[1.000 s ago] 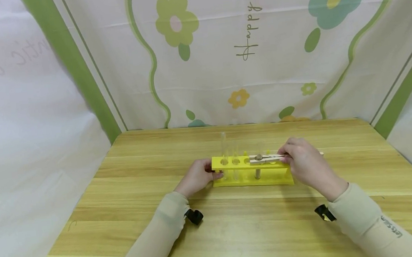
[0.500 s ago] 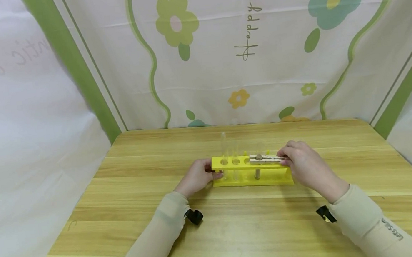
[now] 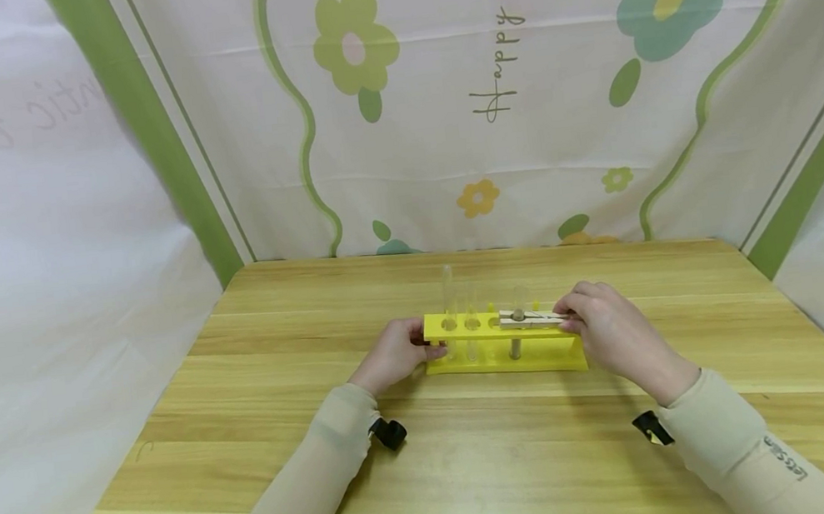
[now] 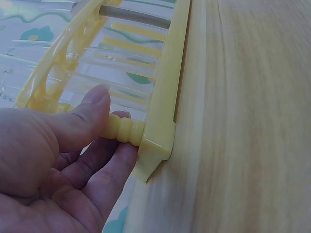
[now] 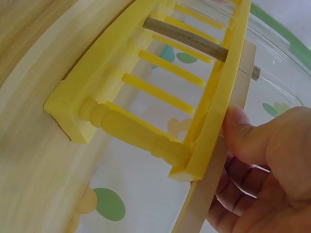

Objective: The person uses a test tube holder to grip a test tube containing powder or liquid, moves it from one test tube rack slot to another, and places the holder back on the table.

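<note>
A yellow test tube rack [image 3: 480, 334] stands upright on the wooden table. My left hand [image 3: 395, 351] grips its left end; in the left wrist view the thumb and fingers close round the ridged end post [image 4: 127, 130]. At the right end my right hand [image 3: 603, 325] pinches a wooden test tube clamp [image 3: 539, 319]. The clamp lies along the rack's top, its jaws around a test tube [image 3: 515, 349] with grey-brown contents. That tube stands in a hole of the rack. The right wrist view shows the clamp [image 5: 243, 82] against the top plate; my fingers partly hide it.
Two clear test tubes, a taller one [image 3: 449, 287] and another [image 3: 470, 297], stand in the rack's left holes. Yellow pegs [image 5: 160, 92] rise along the rack. The table [image 3: 479, 468] ends at a printed curtain [image 3: 400, 141] behind, with more white curtain at the sides.
My right hand has shifted very slightly, and the clamp's rear end, which showed beyond the hand a second ago, is now hidden. The left hand and the rack have stayed in place.
</note>
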### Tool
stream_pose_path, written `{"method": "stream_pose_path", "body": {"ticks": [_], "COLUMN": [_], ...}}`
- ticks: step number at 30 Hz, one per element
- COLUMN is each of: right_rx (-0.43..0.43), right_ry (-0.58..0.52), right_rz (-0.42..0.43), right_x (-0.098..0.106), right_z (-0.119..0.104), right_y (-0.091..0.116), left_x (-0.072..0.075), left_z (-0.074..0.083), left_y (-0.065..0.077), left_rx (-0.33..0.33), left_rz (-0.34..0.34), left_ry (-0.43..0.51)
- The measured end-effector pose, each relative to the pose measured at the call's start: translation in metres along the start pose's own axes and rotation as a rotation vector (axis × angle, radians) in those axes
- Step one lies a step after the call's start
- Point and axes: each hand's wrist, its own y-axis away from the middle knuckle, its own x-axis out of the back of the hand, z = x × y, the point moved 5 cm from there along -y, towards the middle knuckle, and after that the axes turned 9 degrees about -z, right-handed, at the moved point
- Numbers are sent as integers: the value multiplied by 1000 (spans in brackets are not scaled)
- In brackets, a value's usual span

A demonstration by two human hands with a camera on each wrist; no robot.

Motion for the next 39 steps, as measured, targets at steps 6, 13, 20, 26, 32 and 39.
{"method": "stream_pose_path", "body": {"ticks": [6,13,20,26,32,39], "right_rx": [1,19,28,49,71,101], "right_ry": [2,-1,-1,-7,10,24], "right_rz": [3,17,48,82,113,165], "right_x": [2,7,20,35,51,69], "right_z": [-1,-3,-7,-13,-18,-24], "right_y": [0,-2,-4,-5,-8,-10], "left_x": [0,0,0,0,0,1], "left_z": [0,-1,-1,-1,-1,-1], "left_y": [0,0,0,0,1,1], "left_rx": [-3,-9,-8,-6,-2,-1], "left_rz": [-3,-9,-6,-6,-5,-3], "left_ry": [6,26,14,8,-1,-21]}}
